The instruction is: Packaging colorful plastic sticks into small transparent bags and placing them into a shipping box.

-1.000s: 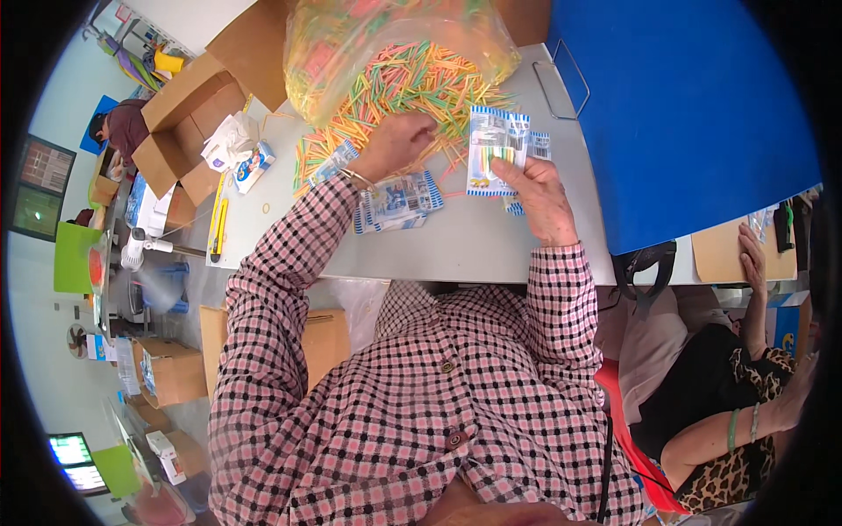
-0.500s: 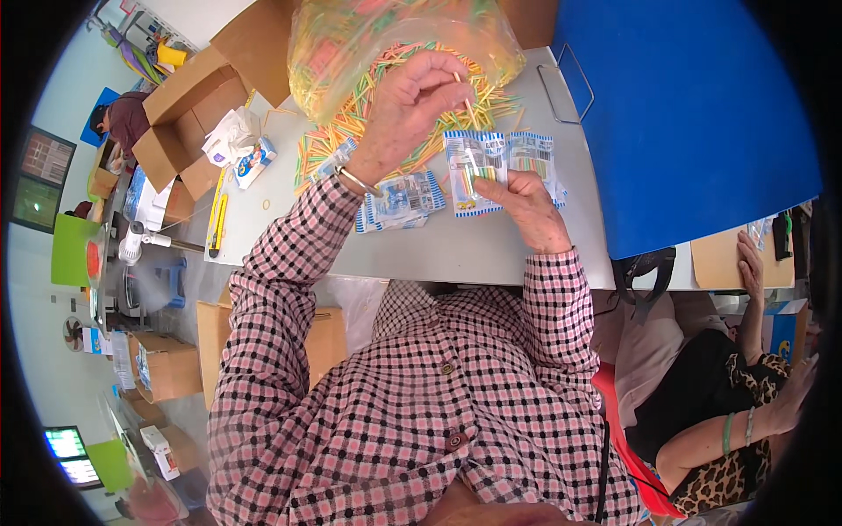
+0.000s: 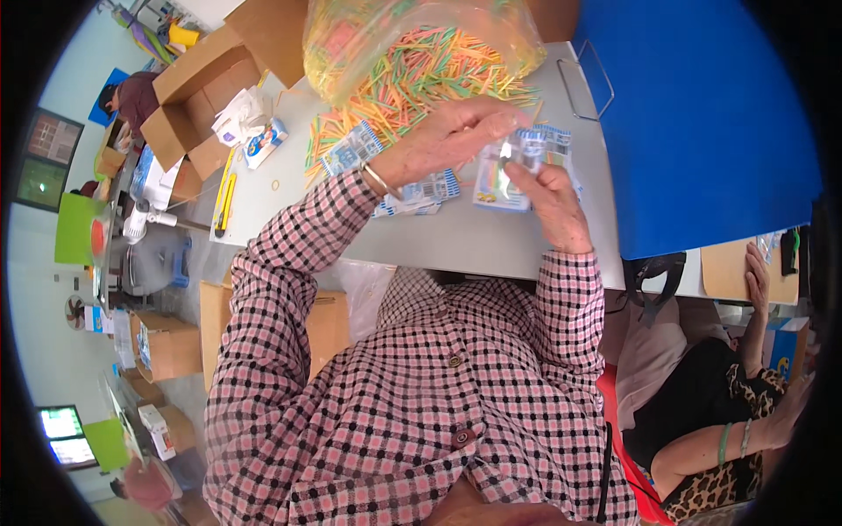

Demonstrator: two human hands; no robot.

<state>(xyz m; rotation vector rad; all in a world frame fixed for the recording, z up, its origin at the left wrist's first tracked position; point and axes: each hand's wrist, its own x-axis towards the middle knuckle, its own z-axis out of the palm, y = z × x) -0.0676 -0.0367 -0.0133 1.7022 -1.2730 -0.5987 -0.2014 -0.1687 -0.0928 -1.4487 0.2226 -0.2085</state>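
Observation:
My right hand [image 3: 558,203] pinches a small clear packet [image 3: 498,191] with blue-and-white printing, thumb over its front. Over the packet's top edge lies my left hand [image 3: 452,138], palm down, its fingers pressed together; what they hold, if anything, is hidden. A metal bangle circles my left wrist. Thin pastel sticks [image 3: 421,74] in pink, green, yellow and orange spill from a large clear plastic bag [image 3: 338,66] beyond my hands. Beneath and beside my left wrist lie several similar packets [image 3: 353,151]. Another packet [image 3: 559,140] sits behind the held one.
A yellow cutter knife [image 3: 225,203], a rubber band [image 3: 275,185] and a tissue pack [image 3: 265,143] lie at the table's left. An open cardboard box [image 3: 197,105] stands beyond. A blue board [image 3: 702,131] rises at right, with another person's hand [image 3: 756,276] past it.
My left hand, which pinched a thin stick above the packet, has moved right and down over its top. The view has shifted slightly; my right hand still holds the packet.

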